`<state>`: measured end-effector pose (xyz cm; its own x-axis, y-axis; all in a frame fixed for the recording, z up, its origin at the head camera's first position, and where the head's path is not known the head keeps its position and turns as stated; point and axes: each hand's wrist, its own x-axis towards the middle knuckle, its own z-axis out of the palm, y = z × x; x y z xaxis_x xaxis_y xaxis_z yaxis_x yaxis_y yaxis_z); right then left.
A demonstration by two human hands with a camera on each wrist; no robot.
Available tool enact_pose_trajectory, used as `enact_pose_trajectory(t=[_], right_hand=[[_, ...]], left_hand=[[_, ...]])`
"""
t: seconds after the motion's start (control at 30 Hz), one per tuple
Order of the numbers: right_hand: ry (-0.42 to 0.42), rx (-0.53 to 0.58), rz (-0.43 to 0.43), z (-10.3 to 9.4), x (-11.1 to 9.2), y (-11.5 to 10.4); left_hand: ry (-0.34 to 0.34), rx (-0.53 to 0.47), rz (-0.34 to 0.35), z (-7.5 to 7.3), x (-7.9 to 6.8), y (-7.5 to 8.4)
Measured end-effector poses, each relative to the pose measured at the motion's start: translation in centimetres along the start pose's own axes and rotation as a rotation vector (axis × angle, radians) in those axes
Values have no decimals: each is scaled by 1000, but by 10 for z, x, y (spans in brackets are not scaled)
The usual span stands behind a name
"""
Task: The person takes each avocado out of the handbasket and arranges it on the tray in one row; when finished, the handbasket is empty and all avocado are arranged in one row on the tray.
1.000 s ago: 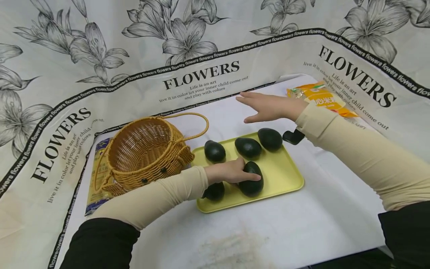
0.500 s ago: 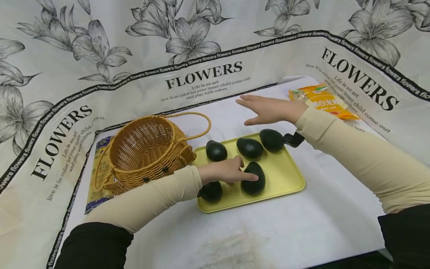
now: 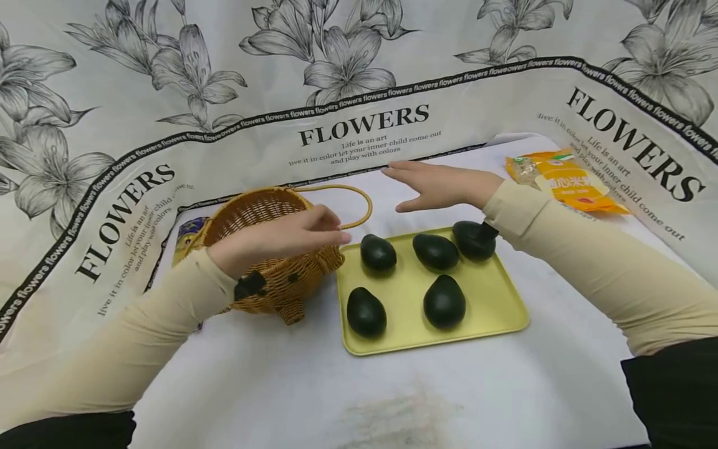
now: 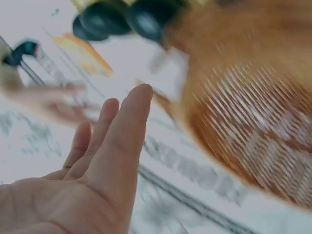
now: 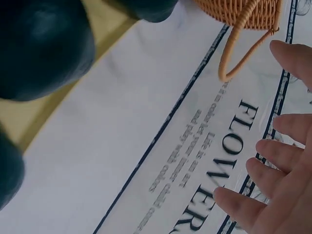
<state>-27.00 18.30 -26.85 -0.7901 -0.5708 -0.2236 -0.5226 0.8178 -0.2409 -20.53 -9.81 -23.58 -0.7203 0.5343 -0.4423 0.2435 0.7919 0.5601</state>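
Note:
Several dark green avocados, one of them the front right avocado (image 3: 444, 302), lie apart on a yellow tray (image 3: 404, 340). My left hand (image 3: 280, 237) is above the wicker basket (image 3: 275, 284), its fingers straight and holding nothing; it hides part of the basket's rim. In the left wrist view that palm faces the camera beside the blurred basket (image 4: 243, 112). Behind the tray my right hand (image 3: 443, 184) hovers with fingers spread, touching nothing. The right wrist view shows those spread fingers too, with the basket handle (image 5: 234, 44) beyond them.
An orange snack packet (image 3: 566, 181) lies at the back right of the white table (image 3: 269, 386). Partly behind the basket is a blue and yellow packet (image 3: 191, 234). Flower-printed cloth (image 3: 359, 134) stands along the back and sides.
My left hand has let go of the front right avocado and moved left, up over the basket. That avocado stays on the tray. The right hand keeps nearly the same pose.

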Motion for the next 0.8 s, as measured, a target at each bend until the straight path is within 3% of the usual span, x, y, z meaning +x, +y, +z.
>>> enact_pose_trajectory(t=[0.17, 0.23, 0.33, 0.6, 0.8], right_hand=[[12, 2, -61, 1, 12, -13], [5, 1, -75, 2, 17, -20], [0, -4, -97, 4, 25, -29], [-19, -28, -173, 13, 48, -52], [-22, -23, -224, 18, 58, -69]], left_hand=[[71, 70, -29, -37, -15, -29], [66, 108, -56, -46, -17, -40], [6, 178, -77, -51, -12, -56], [-291, 324, -6, -28, 21, -84], [-414, 415, -92, -12, 31, -87]])
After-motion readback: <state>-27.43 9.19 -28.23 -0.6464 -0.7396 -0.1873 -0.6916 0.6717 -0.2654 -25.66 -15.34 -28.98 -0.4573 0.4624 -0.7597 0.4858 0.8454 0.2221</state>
